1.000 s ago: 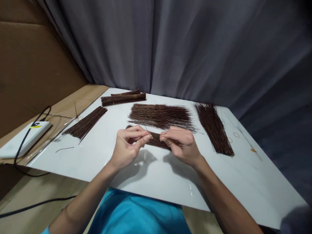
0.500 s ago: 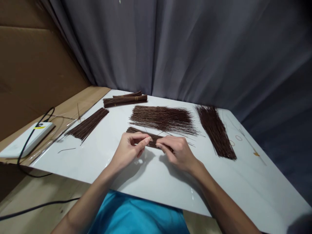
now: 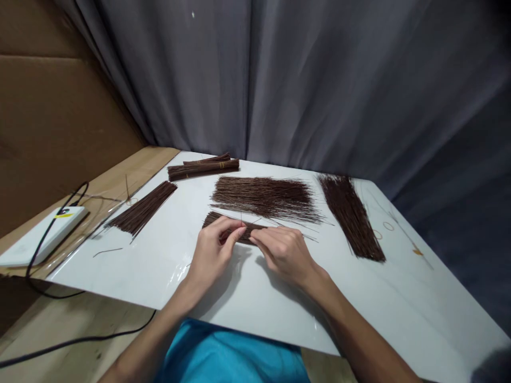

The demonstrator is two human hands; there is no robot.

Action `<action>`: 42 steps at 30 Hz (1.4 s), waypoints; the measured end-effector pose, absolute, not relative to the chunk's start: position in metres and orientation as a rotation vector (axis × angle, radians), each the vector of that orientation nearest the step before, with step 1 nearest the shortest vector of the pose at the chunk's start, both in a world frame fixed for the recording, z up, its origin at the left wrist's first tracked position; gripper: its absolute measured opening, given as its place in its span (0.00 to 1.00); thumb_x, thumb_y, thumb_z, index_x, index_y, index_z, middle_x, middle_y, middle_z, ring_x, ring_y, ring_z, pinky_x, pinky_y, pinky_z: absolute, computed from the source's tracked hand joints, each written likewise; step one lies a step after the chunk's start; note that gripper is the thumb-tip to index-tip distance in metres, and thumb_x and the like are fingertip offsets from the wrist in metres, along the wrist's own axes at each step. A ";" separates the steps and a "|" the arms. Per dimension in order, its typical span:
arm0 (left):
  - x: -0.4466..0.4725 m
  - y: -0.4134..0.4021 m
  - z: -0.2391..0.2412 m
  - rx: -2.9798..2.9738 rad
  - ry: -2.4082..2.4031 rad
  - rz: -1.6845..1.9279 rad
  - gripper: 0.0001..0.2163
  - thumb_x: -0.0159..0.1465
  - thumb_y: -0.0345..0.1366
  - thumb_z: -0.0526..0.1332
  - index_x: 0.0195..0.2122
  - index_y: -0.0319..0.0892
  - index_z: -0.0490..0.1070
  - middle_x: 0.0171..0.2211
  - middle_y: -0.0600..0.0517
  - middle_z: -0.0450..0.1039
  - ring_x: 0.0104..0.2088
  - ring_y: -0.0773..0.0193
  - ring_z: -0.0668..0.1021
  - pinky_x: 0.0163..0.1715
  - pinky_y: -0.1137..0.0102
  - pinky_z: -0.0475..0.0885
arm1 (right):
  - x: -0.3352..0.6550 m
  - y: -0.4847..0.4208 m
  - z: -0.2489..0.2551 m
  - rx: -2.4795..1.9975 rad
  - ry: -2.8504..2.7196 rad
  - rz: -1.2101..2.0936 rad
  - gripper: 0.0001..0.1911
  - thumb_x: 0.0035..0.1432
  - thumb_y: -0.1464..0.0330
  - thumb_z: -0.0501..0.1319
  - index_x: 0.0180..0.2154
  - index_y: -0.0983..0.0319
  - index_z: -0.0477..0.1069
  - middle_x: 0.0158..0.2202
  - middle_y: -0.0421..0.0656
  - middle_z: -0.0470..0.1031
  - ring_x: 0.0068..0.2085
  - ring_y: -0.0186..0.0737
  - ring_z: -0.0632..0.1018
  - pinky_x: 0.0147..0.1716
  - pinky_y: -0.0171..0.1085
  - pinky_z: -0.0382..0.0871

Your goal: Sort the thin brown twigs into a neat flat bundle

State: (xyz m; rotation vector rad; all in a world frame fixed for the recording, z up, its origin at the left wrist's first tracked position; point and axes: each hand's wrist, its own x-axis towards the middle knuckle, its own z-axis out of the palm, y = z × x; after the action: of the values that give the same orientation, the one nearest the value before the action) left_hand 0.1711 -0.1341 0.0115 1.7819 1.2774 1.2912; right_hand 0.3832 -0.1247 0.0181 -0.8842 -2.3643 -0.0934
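Near the table's front lies a small bundle of thin dark-brown sticks (image 3: 211, 217), partly hidden behind both hands. My left hand (image 3: 213, 244) is closed at its left part, thumb and forefinger pinched on a single thin stick (image 3: 241, 217) whose end points up. My right hand (image 3: 285, 250) bends over the bundle's right part, thumb and fingers pressed together; what lies between its fingertips is too small to make out. Just beyond the hands a wide loose pile of the same sticks (image 3: 263, 197) is spread sideways.
On the white table (image 3: 159, 276), tied bundles (image 3: 203, 169) lie at the back left, a loose bundle (image 3: 143, 210) at the left and a thick one (image 3: 353, 218) at the right. Rubber bands (image 3: 388, 226) lie beyond it. A white box (image 3: 43, 234) with a black cable stands far left.
My right hand has shifted slightly left, closer to the left hand. My left fingertips still pinch, and the stick there now stands more upright. The whole view has moved a little.
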 end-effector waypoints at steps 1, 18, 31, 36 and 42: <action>0.171 -0.135 0.011 1.825 1.284 1.286 0.09 0.73 0.39 0.65 0.45 0.41 0.84 0.42 0.46 0.82 0.39 0.60 0.82 0.35 0.69 0.75 | 0.385 -0.124 0.018 -0.880 -2.383 -0.143 0.09 0.73 0.74 0.60 0.39 0.62 0.78 0.30 0.41 0.81 0.30 0.39 0.75 0.32 0.40 0.56; 0.184 -0.141 -0.003 2.376 1.448 0.942 0.13 0.72 0.23 0.56 0.49 0.42 0.78 0.39 0.48 0.73 0.33 0.61 0.77 0.33 0.68 0.67 | 0.415 -0.103 0.015 -0.852 -2.475 -0.315 0.12 0.70 0.79 0.60 0.40 0.59 0.79 0.28 0.40 0.77 0.37 0.42 0.69 0.31 0.41 0.53; 0.184 -0.146 -0.008 2.416 1.466 0.918 0.17 0.70 0.21 0.54 0.53 0.44 0.75 0.43 0.48 0.72 0.35 0.61 0.78 0.36 0.67 0.70 | 0.424 -0.093 0.007 -0.756 -2.332 -0.033 0.10 0.69 0.76 0.64 0.41 0.58 0.83 0.30 0.42 0.80 0.35 0.41 0.71 0.30 0.38 0.59; 0.184 -0.147 -0.007 2.439 1.496 0.851 0.17 0.70 0.22 0.53 0.52 0.44 0.76 0.43 0.48 0.73 0.36 0.60 0.79 0.36 0.67 0.71 | 0.422 -0.092 0.005 -0.801 -2.304 0.011 0.12 0.72 0.70 0.64 0.34 0.59 0.82 0.26 0.42 0.77 0.34 0.42 0.70 0.31 0.40 0.61; 0.175 -0.146 -0.006 2.477 1.547 0.825 0.17 0.71 0.24 0.55 0.52 0.47 0.78 0.43 0.49 0.75 0.35 0.60 0.80 0.34 0.68 0.70 | 0.419 -0.094 0.007 -0.800 -2.292 0.016 0.12 0.73 0.64 0.66 0.35 0.60 0.82 0.30 0.43 0.81 0.34 0.42 0.73 0.35 0.42 0.64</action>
State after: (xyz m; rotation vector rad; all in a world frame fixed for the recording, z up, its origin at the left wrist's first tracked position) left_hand 0.1752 -0.1465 -0.0060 2.4771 1.5465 0.8252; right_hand 0.4188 -0.0938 0.0073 -0.7999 -2.2924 0.0163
